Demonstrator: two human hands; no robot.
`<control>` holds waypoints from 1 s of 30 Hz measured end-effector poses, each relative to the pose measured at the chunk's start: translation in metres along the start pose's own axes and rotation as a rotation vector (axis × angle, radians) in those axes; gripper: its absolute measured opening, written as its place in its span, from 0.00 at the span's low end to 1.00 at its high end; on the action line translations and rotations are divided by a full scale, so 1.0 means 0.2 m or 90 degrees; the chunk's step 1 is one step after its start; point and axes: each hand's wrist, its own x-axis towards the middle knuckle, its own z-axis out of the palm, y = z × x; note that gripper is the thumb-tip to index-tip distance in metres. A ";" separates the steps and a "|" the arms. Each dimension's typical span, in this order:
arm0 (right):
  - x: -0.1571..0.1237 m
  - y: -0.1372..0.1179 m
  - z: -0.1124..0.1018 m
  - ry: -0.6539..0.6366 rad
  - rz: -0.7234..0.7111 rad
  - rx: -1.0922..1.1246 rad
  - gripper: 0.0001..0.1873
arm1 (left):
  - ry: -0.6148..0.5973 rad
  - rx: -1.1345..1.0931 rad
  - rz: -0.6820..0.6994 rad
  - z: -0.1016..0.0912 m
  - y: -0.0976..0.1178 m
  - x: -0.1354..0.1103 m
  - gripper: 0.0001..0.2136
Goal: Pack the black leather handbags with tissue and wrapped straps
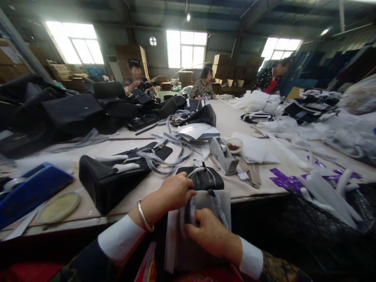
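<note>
A small black handbag lies at the table's front edge in front of me, its handles wrapped in clear film. A translucent white sheet covers the part of the bag toward my lap. My left hand, with a silver bangle at the wrist, is closed in a pinch at a film-wrapped bag handle. Lower and to the right, my right hand has its thumb and fingers closed on the same wrapped strap. Its fingertips are partly hidden behind the strap.
A larger black bag lies to the left, near a blue tape dispenser and a tape roll. A grey tape dispenser stands beyond my hands. Purple plastic and white foam tubes lie right. Three people sit across.
</note>
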 end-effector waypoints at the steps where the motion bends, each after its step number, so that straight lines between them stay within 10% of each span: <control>1: 0.00 -0.01 0.00 0.003 0.007 -0.011 0.09 | -0.019 0.016 0.002 -0.01 0.02 0.01 0.08; 13: 0.02 -0.06 -0.05 0.031 0.091 -0.022 0.10 | -0.083 0.118 0.055 -0.01 0.08 0.16 0.05; 20: 0.01 -0.05 -0.04 -0.046 0.031 0.214 0.11 | 0.071 0.094 0.018 0.05 -0.05 0.14 0.08; 30: -0.02 0.00 -0.05 -0.108 0.191 0.513 0.25 | 0.186 -0.315 -0.294 0.48 -0.19 -0.56 0.15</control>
